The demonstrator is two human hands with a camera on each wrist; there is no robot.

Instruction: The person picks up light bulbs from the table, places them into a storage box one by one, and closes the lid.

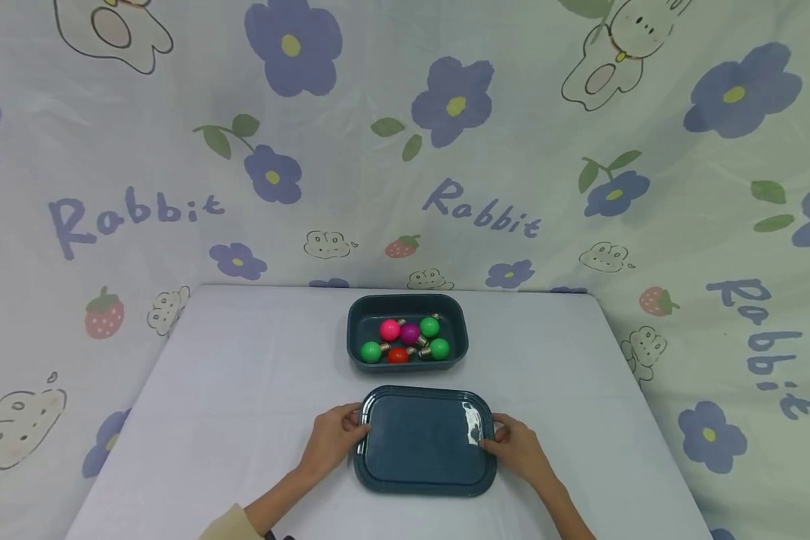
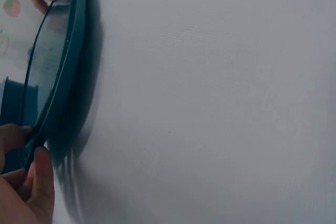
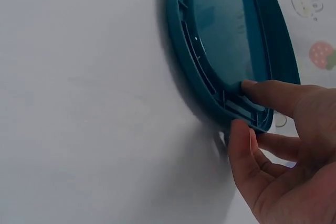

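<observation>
Between both hands is a dark teal rectangular lid (image 1: 428,442) with rounded corners and a glossy raised rim. My left hand (image 1: 334,439) pinches its left edge, thumb on top and fingers beneath. At the opposite edge my right hand (image 1: 518,450) grips the rim the same way, as the right wrist view shows with its thumb on the lid (image 3: 223,40). A shadow lies under the lid's edge in both wrist views. Behind it stands a matching box (image 1: 355,330) holding several coloured bulbs: green (image 1: 371,352), pink (image 1: 389,329), purple (image 1: 410,334) and red (image 1: 397,355).
A white cloth covers the table (image 1: 243,390), whose back edge meets a hanging curtain (image 1: 351,210) printed with flowers, rabbits and strawberries. The box stands near that back edge, a short gap beyond the lid.
</observation>
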